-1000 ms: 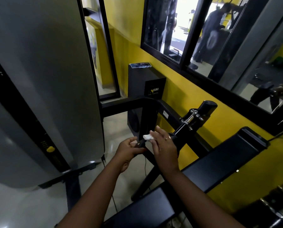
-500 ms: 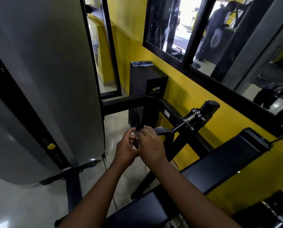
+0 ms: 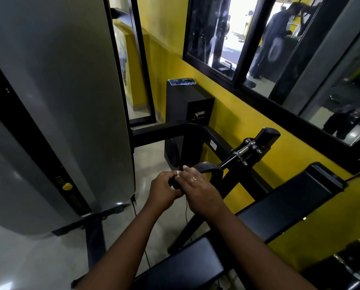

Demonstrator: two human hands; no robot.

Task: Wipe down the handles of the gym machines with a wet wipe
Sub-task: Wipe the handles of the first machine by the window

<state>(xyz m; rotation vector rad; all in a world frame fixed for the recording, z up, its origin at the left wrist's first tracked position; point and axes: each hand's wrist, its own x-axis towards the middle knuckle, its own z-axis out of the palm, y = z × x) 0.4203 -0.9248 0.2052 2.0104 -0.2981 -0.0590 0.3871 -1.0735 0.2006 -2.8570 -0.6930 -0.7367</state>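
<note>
The room has a yellow wall (image 3: 248, 122) with black-framed mirrors (image 3: 216, 34) and a pale shiny floor (image 3: 28, 258). On the left, the tall grey cover (image 3: 60, 101) of a weight machine fills much of the view. It has a black slot with a yellow pin (image 3: 67, 186) in it. At the lower right, black padded seats (image 3: 290, 201) lie across the view, and the forearms pass over the nearer one. A black frame tube (image 3: 175, 130) runs from the grey cover toward the wall, and a black speaker box (image 3: 183, 105) stands behind it against the wall.

A black bar with a chrome joint (image 3: 246, 150) carries the curved black handle (image 3: 210, 167), which is in the middle of the view, above the floor. Both hands cover its near end. The left hand (image 3: 163, 190) has its fingers curled round the end of the handle. The right hand (image 3: 198, 187) lies over the handle with fingers bent down, pressing the wet wipe (image 3: 178, 173) on it. Only a small white corner of the wipe shows between the hands. The right thumb is hidden. A ring (image 3: 193, 178) is on one right finger.
</note>
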